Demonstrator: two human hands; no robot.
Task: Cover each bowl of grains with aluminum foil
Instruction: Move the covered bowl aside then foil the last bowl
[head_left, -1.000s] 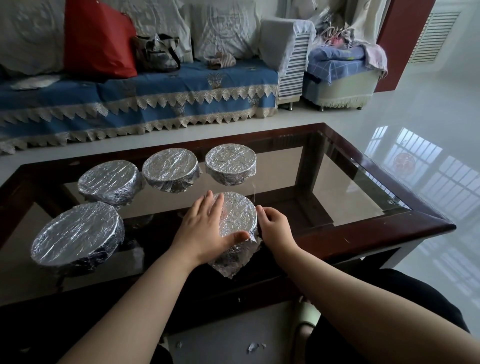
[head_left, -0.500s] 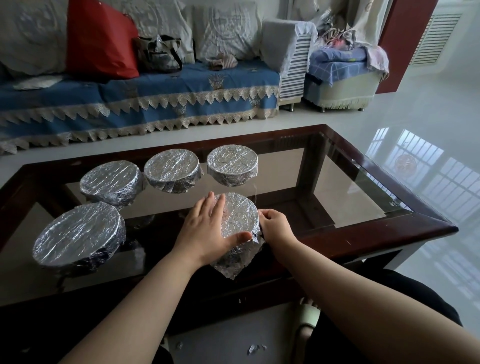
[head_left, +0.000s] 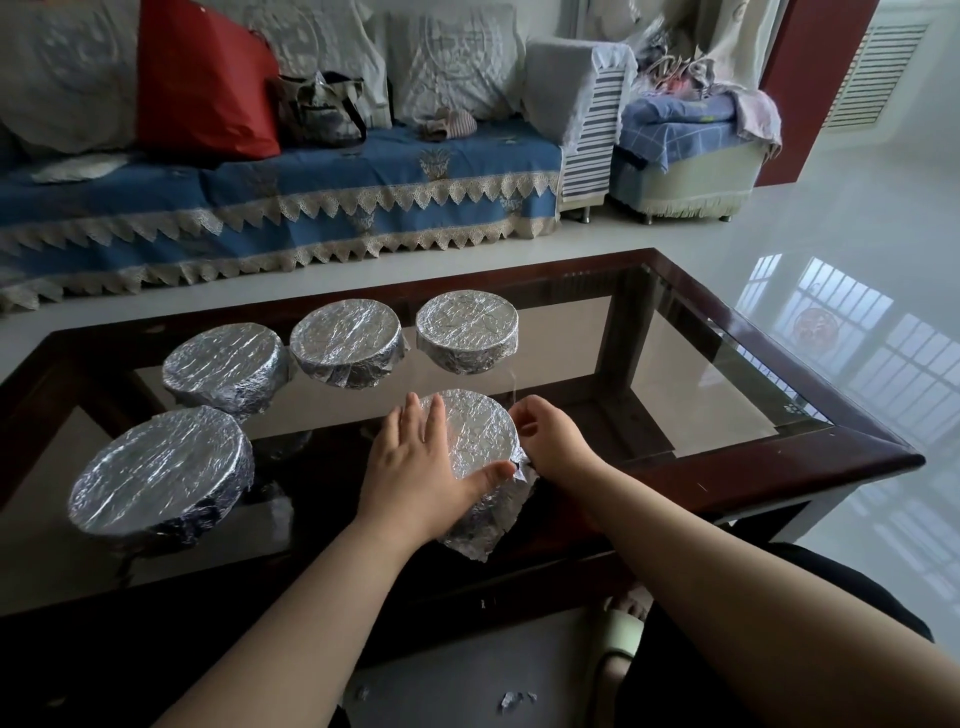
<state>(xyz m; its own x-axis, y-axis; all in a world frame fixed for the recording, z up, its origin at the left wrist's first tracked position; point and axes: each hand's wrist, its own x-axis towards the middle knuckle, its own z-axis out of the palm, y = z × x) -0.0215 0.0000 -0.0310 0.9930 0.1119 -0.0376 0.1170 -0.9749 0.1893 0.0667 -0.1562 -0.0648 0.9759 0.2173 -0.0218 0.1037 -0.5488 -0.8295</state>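
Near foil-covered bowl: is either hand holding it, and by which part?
The left hand lies flat on the foil top of the near bowl, pressing, not gripping. The right hand curls at the foil's right rim edge, apparently pinching it.

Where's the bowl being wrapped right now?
In the head view, the foil-covered bowl sits at the glass table's near edge, between the left hand and right hand.

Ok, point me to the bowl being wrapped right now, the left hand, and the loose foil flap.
Bowl being wrapped (head_left: 480, 434), head view, bare foil top.
Left hand (head_left: 415, 467), head view, back of the hand.
Loose foil flap (head_left: 480, 535), head view, crumpled near corner.
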